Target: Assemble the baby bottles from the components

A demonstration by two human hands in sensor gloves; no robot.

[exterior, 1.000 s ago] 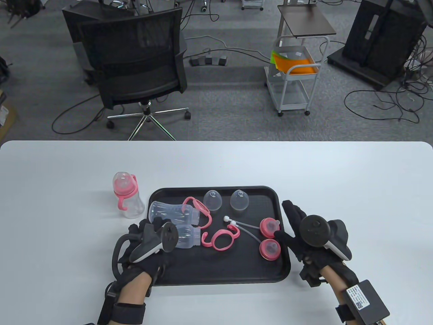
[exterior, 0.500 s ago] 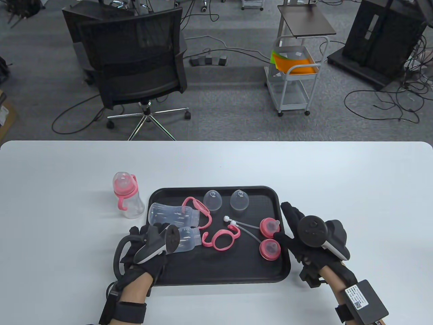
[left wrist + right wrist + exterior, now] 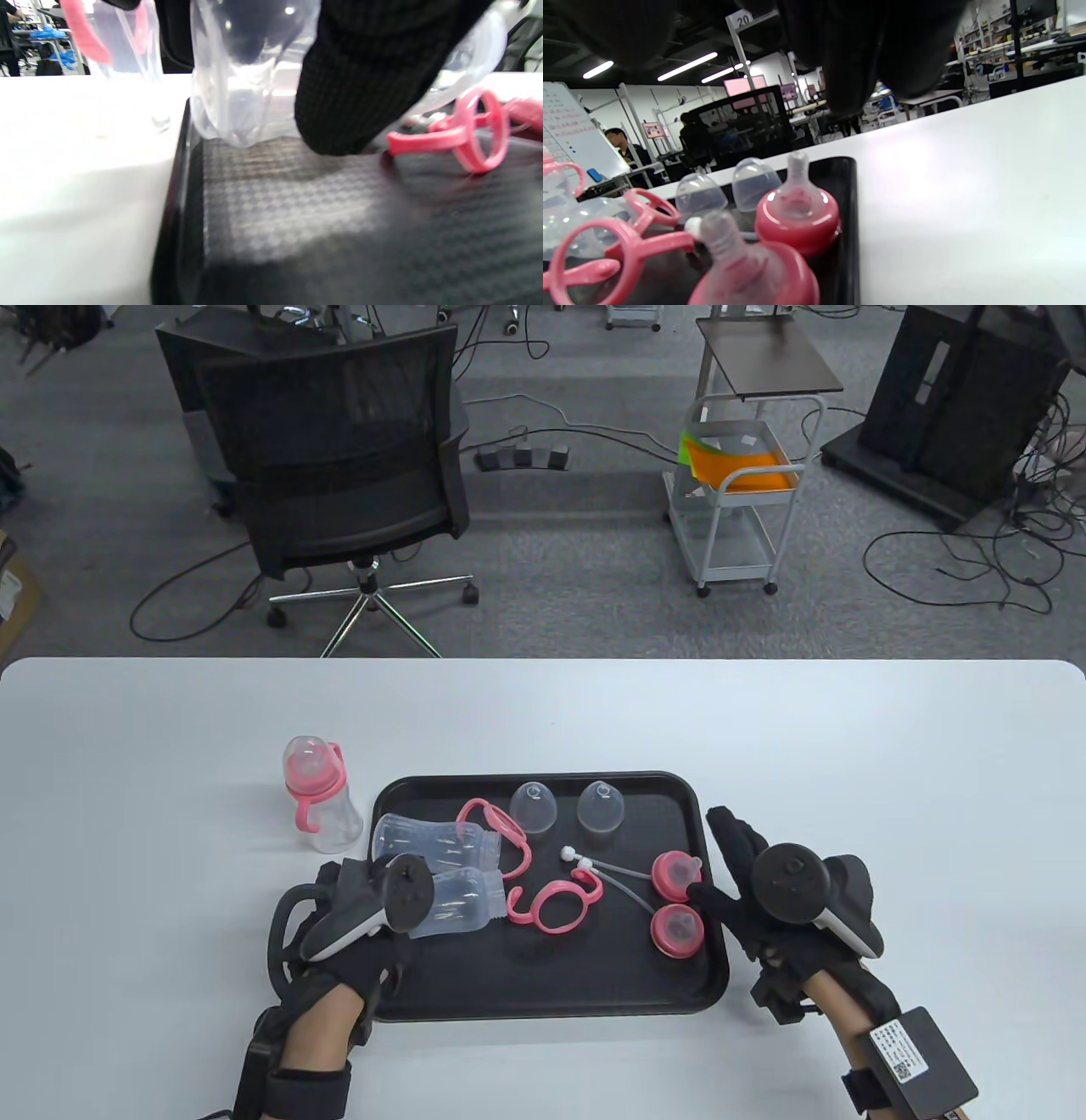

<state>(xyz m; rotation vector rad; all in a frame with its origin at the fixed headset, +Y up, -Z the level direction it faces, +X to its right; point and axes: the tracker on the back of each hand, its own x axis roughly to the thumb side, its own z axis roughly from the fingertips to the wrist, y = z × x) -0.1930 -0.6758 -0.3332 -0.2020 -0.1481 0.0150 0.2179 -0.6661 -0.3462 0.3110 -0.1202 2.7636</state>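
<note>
left hand (image 3: 356, 916) wraps the near clear bottle (image 3: 462, 902) lying at the tray's (image 3: 551, 984) near-left; right hand (image 3: 768, 899) hovers loose, fingers extended, holding nothing, beside the pink nipple collars (image 3: 677, 929). pickup step; next, stand it up.

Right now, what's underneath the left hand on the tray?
The left hand grips the nearer clear bottle body, which lies on the black tray. The bottle's base end is covered by the hand and tracker.
</note>
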